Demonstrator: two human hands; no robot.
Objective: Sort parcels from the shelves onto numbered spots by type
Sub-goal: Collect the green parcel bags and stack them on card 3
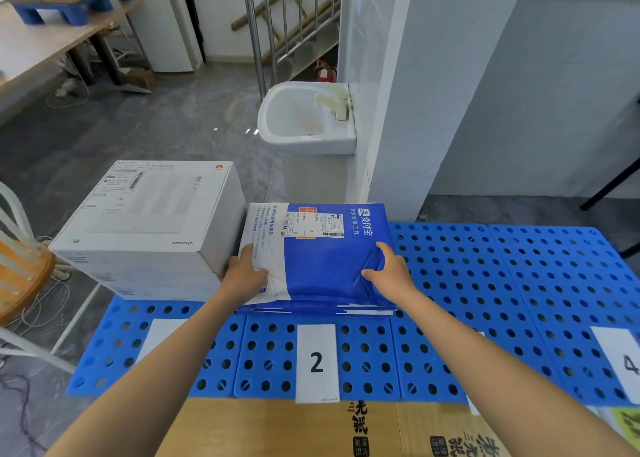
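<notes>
On the perforated blue plastic panels, behind the paper label "2", lies a flat blue-and-white padded mailer atop a thin stack of similar envelopes. Your left hand lies flat on its crinkled white end, fingers extended. Your right hand presses the glossy blue side, thumb spread; film puckers under it. Neither hand pinches anything. Just left, touching the mailer's edge, sits a white rectangular cardboard box. Label "4" shows far right.
</notes>
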